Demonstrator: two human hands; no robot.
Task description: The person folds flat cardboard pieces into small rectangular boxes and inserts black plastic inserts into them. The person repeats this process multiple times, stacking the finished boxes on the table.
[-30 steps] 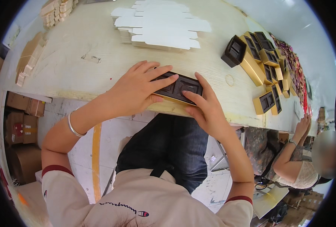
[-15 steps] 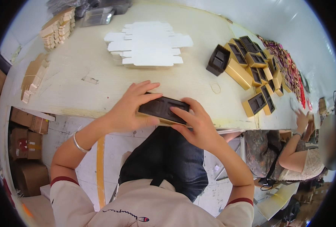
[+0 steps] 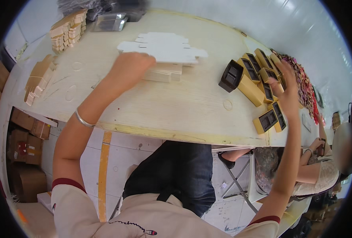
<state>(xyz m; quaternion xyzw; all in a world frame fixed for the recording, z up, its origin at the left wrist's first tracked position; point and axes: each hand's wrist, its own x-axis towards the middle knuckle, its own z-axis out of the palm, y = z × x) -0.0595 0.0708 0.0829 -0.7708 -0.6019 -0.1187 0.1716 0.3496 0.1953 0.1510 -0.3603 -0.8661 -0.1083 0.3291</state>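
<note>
A cream short-sleeved T-shirt (image 3: 176, 220) is worn, its sleeves edged with dark red bands (image 3: 69, 183). The chest is marked with dark script lettering (image 3: 129, 224) and a small dark-and-red emblem (image 3: 151, 233). The legs are covered by dark trousers (image 3: 184, 170), partly bluish. The left wrist (image 3: 89, 112) is ringed by a plain silver bangle (image 3: 82, 121).

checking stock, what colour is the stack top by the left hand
The stack top is white, clearest in the head view.

A packing workshop: flat white cartons (image 3: 166, 45) by the left hand (image 3: 133, 68), gold boxes (image 3: 250, 91) beside the right hand (image 3: 286, 92), cardboard boxes (image 3: 27, 188) under the worktable (image 3: 168, 107), left of both hands.
</note>
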